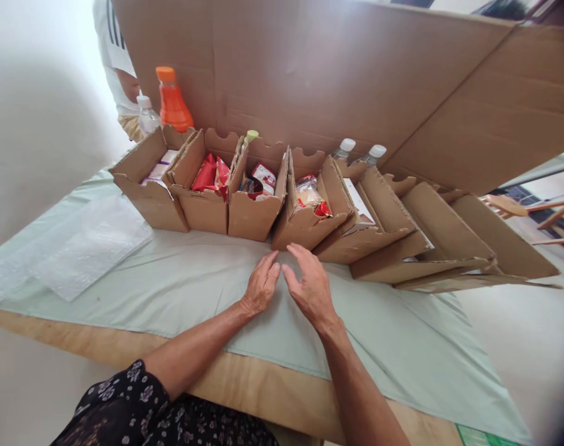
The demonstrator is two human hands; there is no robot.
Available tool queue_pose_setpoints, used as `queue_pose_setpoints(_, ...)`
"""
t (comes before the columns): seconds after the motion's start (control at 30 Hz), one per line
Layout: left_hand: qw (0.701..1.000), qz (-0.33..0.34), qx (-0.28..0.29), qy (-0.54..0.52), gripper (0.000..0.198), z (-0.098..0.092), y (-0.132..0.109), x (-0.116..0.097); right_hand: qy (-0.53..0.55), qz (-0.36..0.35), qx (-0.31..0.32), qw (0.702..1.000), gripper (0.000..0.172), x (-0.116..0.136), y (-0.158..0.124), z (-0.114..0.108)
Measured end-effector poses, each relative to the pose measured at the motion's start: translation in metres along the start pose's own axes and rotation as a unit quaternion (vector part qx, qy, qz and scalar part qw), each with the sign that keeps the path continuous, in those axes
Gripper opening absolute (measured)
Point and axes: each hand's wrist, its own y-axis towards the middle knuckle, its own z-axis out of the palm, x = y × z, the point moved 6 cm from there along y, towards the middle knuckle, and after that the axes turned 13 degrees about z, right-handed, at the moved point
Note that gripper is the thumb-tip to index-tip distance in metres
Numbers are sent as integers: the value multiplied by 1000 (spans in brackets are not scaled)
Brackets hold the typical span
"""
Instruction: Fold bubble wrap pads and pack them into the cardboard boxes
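Note:
My left hand (pixel 262 282) and my right hand (pixel 308 285) are held over the pale green cloth (pixel 189 279), palms toward each other with a small gap between them. Both have fingers extended and hold nothing. Just beyond them a row of cardboard bins (pixel 251 218) crosses the table. The nearest bin contains clear-wrapped food (pixel 308 191) with bits of red packaging. Red snack bags (pixel 211 173) and a red-and-white packet (pixel 264 178) lie in bins further left. White and purple boxes (pixel 161 167) fill the leftmost one.
Clear plastic bags (pixel 91 248) lie flat at the left. Behind the bins stand an orange bottle (pixel 174 105), clear bottles with white caps (pixel 344 148) and a tall cardboard panel (pixel 310 74). A person (pixel 119 68) is at the back left; a wooden chair (pixel 509 204) is at right.

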Motion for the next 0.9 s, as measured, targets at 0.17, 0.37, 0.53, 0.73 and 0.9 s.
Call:
queue_pose_setpoints(0.17, 999, 35, 1, -16, 45, 1, 2, -6, 35, -8, 24, 999, 55, 58, 41, -13)
queue_pose_setpoints(0.37, 998, 34, 40, 36, 33, 10, 4, 6, -130, 22, 54, 990, 44, 93, 97, 5)
queue_pose_setpoints(0.53, 996, 30, 71, 54, 35, 13, -1, -1, -150, 35, 35, 987, 26, 93, 89, 7)
queue_pose_setpoints(0.73, 985, 49, 158, 46, 32, -19, -61, -55, -60, 3, 36, 998, 20, 90, 17, -15)
queue_pose_setpoints(0.9, 982, -72, 163, 71, 29, -87, -124, -65, 33, -41, 81, 995, 18, 62, -68, -69)
